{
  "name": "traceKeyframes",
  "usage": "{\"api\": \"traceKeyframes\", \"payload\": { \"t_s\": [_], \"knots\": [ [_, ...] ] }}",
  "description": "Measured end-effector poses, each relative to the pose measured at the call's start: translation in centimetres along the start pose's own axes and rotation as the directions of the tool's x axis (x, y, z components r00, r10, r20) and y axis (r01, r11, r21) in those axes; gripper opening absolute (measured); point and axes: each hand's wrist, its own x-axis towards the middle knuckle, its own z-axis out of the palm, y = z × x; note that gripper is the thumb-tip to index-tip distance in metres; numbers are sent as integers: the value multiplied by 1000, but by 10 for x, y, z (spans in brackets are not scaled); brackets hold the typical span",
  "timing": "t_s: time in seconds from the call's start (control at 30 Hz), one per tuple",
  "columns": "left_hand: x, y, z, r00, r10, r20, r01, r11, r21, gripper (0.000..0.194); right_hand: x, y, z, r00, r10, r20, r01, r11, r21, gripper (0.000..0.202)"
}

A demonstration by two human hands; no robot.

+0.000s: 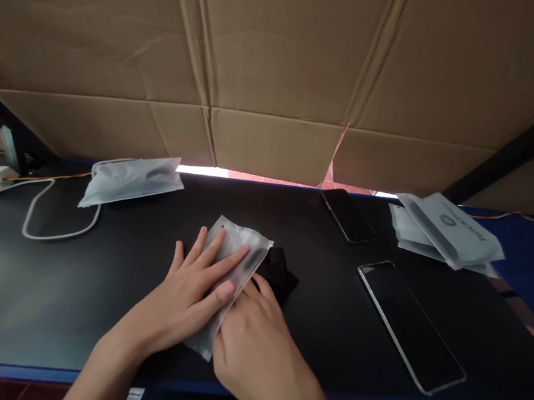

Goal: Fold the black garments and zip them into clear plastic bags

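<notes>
A frosted plastic pouch (244,240) lies slanted on the black table near its middle. My left hand (195,289) rests flat on the pouch with its fingers spread. At the pouch's right edge is my right hand (251,330), its fingers curled against the edge and their tips partly hidden. Whether those fingertips grip the edge or reach inside cannot be made out. Just beyond my right hand, a crumpled black item (279,274) lies beside the pouch.
Two phones, one farther back (349,216) and one nearer (411,326), lie on the right. Behind them are stacked printed pouches (461,230). Another filled pouch (133,181) and a white cable (57,239) are at left. Cardboard (283,50) stands behind the table (143,235).
</notes>
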Motion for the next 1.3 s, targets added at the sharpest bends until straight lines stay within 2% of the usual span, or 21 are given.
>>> {"api": "traceKeyframes", "payload": {
  "t_s": [0.13, 0.27, 0.33, 0.43, 0.53, 0.7, 0.87, 1.1, 1.17, 1.3],
  "knots": [
    [1, -1, -4, 1000, -11, 1, 11, 1000, -18, 56, 14, -3, 1, 998, -38, -53, 41, 998, 53, 55],
    [2, -8, -3, 996, -84, -6, 84, 996, 8, 56, -5, 7, -22, 995, -101, 27, 97, 987, 130, 38],
    [1, -11, 1, 996, -84, -14, 85, 996, 32, 56, -20, 14, -31, 997, -74, -7, 74, 992, 98, 35],
    [2, -11, 9, 997, -71, -24, 73, 995, 66, 57, -37, 21, -30, 993, 32, -117, -37, 999, -34, 41],
    [2, -9, 15, 998, -60, -36, 62, 995, 75, 60, -42, 22, -21, 990, 92, -103, -99, 993, -60, 48],
    [-1, -7, 12, 1000, -12, -15, 13, 998, 55, 63, -30, 17, -17, 999, 26, 37, -29, 997, 71, 40],
    [-4, -7, 3, 999, 52, -1, -52, 999, 3, 67, -14, 13, -24, 991, -114, 72, 99, 977, 190, 29],
    [-4, -8, -12, 975, 223, 3, -222, 971, -86, 76, 12, 5, -10, 972, -223, 74, 206, 960, 188, 41],
    [-4, -11, -14, 976, 219, -8, -219, 970, -104, 74, 17, 1, -8, 969, -228, 92, 211, 963, 170, 36],
    [-3, -16, -13, 995, 99, -20, -100, 993, -66, 66, 6, -1, -17, 976, -167, 143, 154, 983, 98, 20]
  ]
}}
